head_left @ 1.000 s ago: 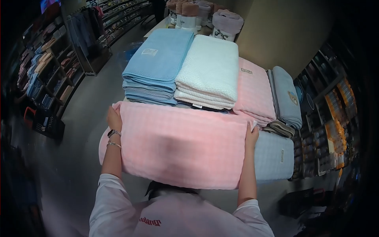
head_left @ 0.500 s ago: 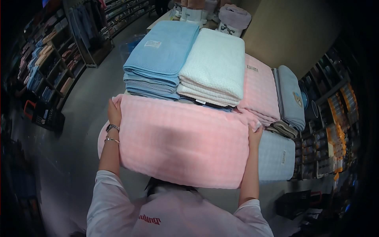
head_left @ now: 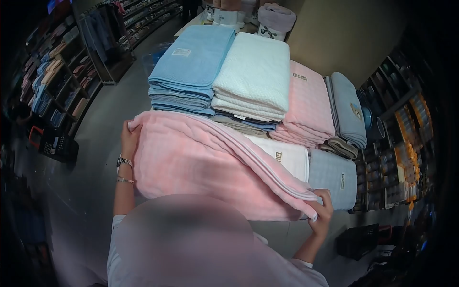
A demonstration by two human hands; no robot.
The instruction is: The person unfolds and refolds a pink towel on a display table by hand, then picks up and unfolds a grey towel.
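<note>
A pink towel [head_left: 205,162] stretches between my two hands, with its far edge sloping down to the right. My left hand [head_left: 130,134] is closed on its upper left corner. At its lower right corner my right hand [head_left: 325,210] pinches the layered, pale-trimmed edge. Under and beyond that edge lie a folded white towel [head_left: 296,160] with a label and a folded grey-blue towel [head_left: 334,182]. Behind the pink towel stand a blue towel stack [head_left: 191,57] and a white towel stack [head_left: 253,71]. A blurred rounded shape covers part of the towel's near side.
A pink towel stack [head_left: 311,100] and a rolled grey-blue towel [head_left: 349,110] stand at the right. Black shopping baskets [head_left: 57,143] are on the floor at both sides. Shelves of clothes [head_left: 67,71] line the left; packed goods [head_left: 406,167] fill shelves at the right.
My right hand has come down and toward me with its corner, so the far edge now slants and the white towel shows. My left hand has shifted slightly left.
</note>
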